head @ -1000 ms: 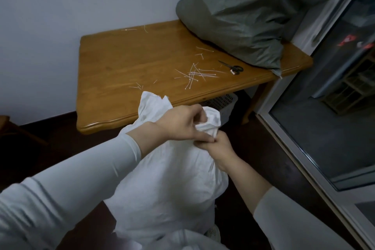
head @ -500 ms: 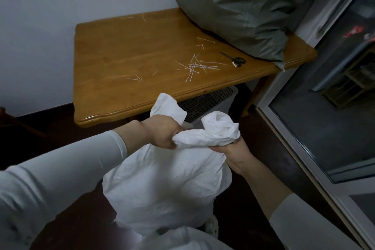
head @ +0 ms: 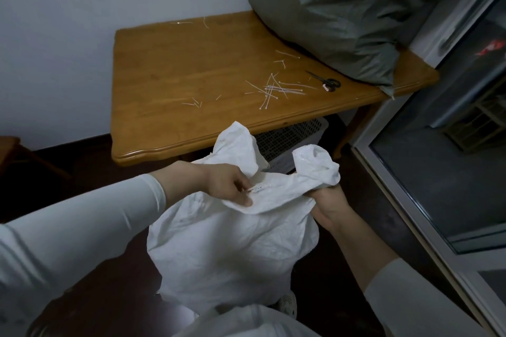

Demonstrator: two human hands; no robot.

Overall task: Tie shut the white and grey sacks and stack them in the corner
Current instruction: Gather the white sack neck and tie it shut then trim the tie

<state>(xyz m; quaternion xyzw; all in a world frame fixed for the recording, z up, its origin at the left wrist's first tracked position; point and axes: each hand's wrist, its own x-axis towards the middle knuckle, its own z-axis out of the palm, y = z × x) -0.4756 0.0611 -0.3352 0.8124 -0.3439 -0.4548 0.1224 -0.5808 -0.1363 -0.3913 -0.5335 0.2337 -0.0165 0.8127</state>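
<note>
Grey sack lies on the wooden table.

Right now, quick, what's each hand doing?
Left hand: closed, pinching the folded mouth edge of the white sack.
Right hand: closed, gripping the sack's bunched top.
</note>
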